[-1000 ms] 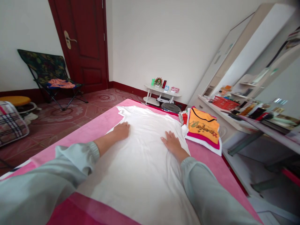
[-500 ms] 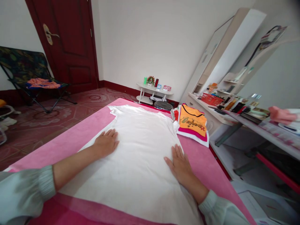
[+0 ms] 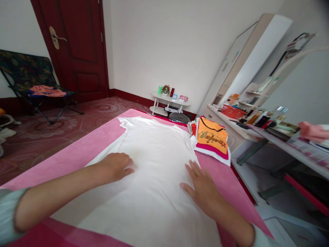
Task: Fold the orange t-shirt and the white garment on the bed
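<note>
A white T-shirt (image 3: 156, 192) lies spread out on the pink bed cover (image 3: 95, 135), its sleeves toward the far end and soft wrinkles across its body. Over its left part is my left hand (image 3: 116, 167), fingers forward and thumb apart, with the fingertips smeared by motion; whether it touches the cloth I cannot tell. My right hand (image 3: 202, 185) rests at the shirt's right edge, fingers spread and nothing held. Beyond that hand, a pile of folded clothes with an orange printed shirt (image 3: 212, 135) on top sits at the bed's far right.
A folding chair (image 3: 31, 72) with an orange-and-blue garment stands left, near the dark red door (image 3: 74, 44). Past the bed is a small white stand (image 3: 168, 97) with a plant and small items. To the right, a dressing table holds a red basket (image 3: 232, 112) and several bottles.
My left hand has moved slightly back and toward the middle, its fingers now more bent and blurred. The right hand stays near the shirt's right edge.
</note>
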A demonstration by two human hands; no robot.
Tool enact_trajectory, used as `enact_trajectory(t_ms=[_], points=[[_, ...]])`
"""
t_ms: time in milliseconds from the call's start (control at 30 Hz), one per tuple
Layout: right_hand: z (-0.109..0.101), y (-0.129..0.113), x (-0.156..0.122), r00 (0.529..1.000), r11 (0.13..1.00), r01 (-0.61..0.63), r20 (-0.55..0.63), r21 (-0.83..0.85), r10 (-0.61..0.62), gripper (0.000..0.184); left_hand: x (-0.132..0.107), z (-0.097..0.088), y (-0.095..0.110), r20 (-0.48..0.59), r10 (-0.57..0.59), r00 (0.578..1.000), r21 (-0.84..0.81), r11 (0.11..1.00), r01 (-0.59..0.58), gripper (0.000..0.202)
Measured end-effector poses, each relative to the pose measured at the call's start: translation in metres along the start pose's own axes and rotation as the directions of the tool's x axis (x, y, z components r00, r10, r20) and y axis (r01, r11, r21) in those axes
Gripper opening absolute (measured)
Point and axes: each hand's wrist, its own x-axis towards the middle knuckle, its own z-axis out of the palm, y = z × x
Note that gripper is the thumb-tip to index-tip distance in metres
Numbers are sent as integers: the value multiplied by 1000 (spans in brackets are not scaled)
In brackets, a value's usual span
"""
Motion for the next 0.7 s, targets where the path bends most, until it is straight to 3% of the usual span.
enact_trajectory(t_ms=[33, 100, 167, 233, 300, 400, 467, 600, 700], points=[[-5, -13, 19, 997, 997, 69, -39, 30, -68, 66, 14, -4, 14, 26, 72, 997, -47, 996, -71, 46], [-5, -30, 52, 975, 973, 208, -95, 102, -199, 64, 40, -2, 33, -83, 233, 969, -125, 962, -242, 53], [10, -29, 78, 966, 956, 259, -59, 139, -253, 61, 60, 13, 35, -124, 272, 954, -98, 954, -284, 56], [29, -14, 98, 988, 983, 153, -8, 97, -153, 60, 72, 32, 23, -129, 185, 974, -53, 980, -193, 58], [41, 2, 112, 1000, 999, -29, -6, 14, 29, 64, 79, 48, 7, -134, 106, 985, -27, 993, -111, 60], [40, 3, 132, 978, 976, -203, 32, -83, 207, 66, 82, 59, -5, -164, 71, 984, -12, 997, -74, 63], [35, -13, 142, 981, 978, -186, 45, -90, 190, 64, 82, 59, -5, -185, 64, 981, -7, 998, -67, 63], [45, -46, 154, 995, 1000, -6, -99, 9, 7, 57, 81, 58, -2, -200, 53, 978, -6, 998, -55, 63], [64, -50, 157, 992, 998, -48, -118, 34, 52, 57, 86, 59, -13, -226, -70, 972, -27, 997, 65, 66]])
